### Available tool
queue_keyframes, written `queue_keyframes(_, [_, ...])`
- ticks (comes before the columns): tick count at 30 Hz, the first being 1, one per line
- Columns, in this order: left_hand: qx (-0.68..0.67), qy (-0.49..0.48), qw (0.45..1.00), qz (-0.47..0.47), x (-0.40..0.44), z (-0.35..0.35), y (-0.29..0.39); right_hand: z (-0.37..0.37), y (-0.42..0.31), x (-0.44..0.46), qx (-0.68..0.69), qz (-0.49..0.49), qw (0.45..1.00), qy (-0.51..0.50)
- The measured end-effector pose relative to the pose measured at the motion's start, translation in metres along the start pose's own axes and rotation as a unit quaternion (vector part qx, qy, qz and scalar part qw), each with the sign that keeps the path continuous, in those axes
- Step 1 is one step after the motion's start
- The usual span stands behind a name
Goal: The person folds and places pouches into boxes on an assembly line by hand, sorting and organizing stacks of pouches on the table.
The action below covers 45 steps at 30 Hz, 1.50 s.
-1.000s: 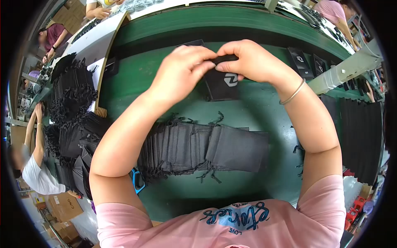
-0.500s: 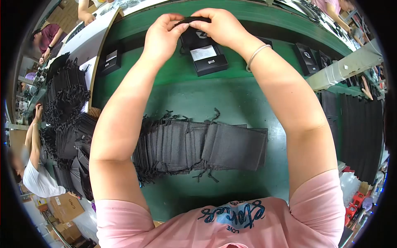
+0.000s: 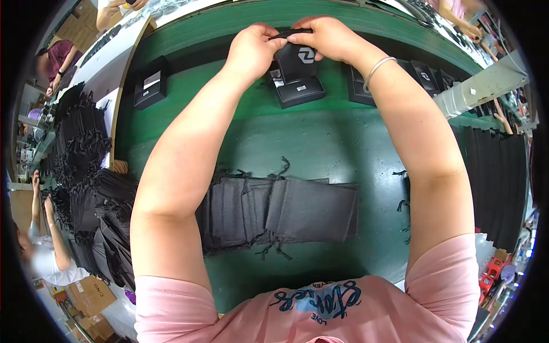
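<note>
Up at the far side of the bench, my left hand (image 3: 254, 50) and my right hand (image 3: 329, 40) are close together. Both are closed, pinching the top edge of a black cloth pouch (image 3: 290, 60) with a pale angular logo. It hangs upright over a small black box (image 3: 300, 93) that has a white label on its front. The pouch hides much of the box's inside. Between my forearms, a fanned row of black drawstring pouches (image 3: 311, 211) lies flat on the green bench (image 3: 320, 146).
Black boxes stand at left (image 3: 150, 91) and beside my right wrist (image 3: 361, 91). Pouches pile up at left (image 3: 83, 137), and black material (image 3: 494, 183) lies at right. A pale post (image 3: 486, 86) rises at right. Other people work around the bench.
The view has shifted, and my hands appear further right. The pouch's logo shows more fully now. The white paper in the box is largely covered. My pinching grip stays.
</note>
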State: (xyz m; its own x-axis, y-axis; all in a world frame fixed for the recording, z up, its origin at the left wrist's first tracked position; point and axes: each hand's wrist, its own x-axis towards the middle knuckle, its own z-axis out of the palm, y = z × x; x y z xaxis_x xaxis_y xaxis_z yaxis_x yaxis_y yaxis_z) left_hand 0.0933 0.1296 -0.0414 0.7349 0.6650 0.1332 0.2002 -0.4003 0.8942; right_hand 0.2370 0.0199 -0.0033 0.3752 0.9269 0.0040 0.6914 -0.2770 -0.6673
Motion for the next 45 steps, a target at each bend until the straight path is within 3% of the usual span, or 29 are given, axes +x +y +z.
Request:
queue_keyframes(5, [-0.030,-0.004,0.999,-0.015,0.010,-0.001,0.007,-0.002,0.005,0.005,-0.047,-0.023,0.998,0.023])
queue_keyframes(10, [0.088,-0.034,0.995,-0.042,-0.001,0.005,-0.005,-0.002,0.010,0.004,-0.069,0.010,0.994,-0.084])
queue_keyframes(14, [0.272,0.016,0.957,0.102,0.005,0.029,-0.015,-0.007,0.045,0.011,-0.154,-0.078,0.983,-0.056])
queue_keyframes(20, [0.352,-0.053,0.920,0.161,0.001,0.039,-0.013,0.012,0.067,0.002,-0.132,-0.072,0.988,-0.033])
queue_keyframes(23, [0.285,-0.035,0.952,0.109,0.000,0.047,-0.005,0.016,0.076,0.005,-0.159,-0.065,0.985,0.011])
queue_keyframes(25, [0.254,-0.032,0.963,0.084,0.009,0.058,-0.009,0.018,0.084,-0.003,-0.250,-0.102,0.957,0.109])
queue_keyframes(26, [0.249,-0.034,0.965,0.072,0.020,0.064,-0.016,0.022,0.088,-0.011,-0.326,-0.143,0.915,0.188])
queue_keyframes(27, [0.248,-0.040,0.966,0.061,0.027,0.070,-0.016,0.020,0.076,-0.026,-0.321,-0.141,0.920,0.177])
queue_keyframes(29, [0.309,-0.086,0.946,0.048,0.030,0.076,-0.007,0.004,0.020,-0.073,-0.219,-0.011,0.971,0.097])
queue_keyframes(31, [0.288,-0.075,0.951,0.077,0.018,0.065,-0.004,0.003,-0.006,-0.120,-0.307,-0.107,0.946,-0.015])
queue_keyframes(32, [0.267,-0.067,0.954,0.117,0.010,0.060,0.000,0.007,-0.013,-0.145,-0.278,-0.108,0.951,-0.077])
queue_keyframes(36, [0.185,-0.038,0.942,0.276,-0.041,0.036,0.023,0.046,-0.004,-0.188,-0.192,-0.187,0.959,-0.092])
queue_keyframes(37, [0.191,-0.031,0.942,0.275,-0.059,0.020,0.031,0.056,-0.001,-0.190,-0.173,-0.197,0.961,-0.089])
queue_keyframes(39, [0.282,-0.137,0.926,0.210,-0.110,-0.019,0.049,0.064,-0.001,-0.191,-0.144,-0.215,0.962,-0.085])
queue_keyframes(40, [0.315,-0.142,0.918,0.196,-0.132,-0.032,0.057,0.065,-0.002,-0.191,-0.134,-0.223,0.962,-0.084])
queue_keyframes(42, [0.402,-0.149,0.894,0.130,-0.176,-0.044,0.076,0.054,-0.008,-0.186,-0.077,-0.152,0.974,-0.147])
queue_keyframes(45, [0.409,-0.133,0.895,0.117,-0.217,-0.042,0.080,0.037,-0.022,-0.179,-0.024,-0.085,0.974,-0.207])
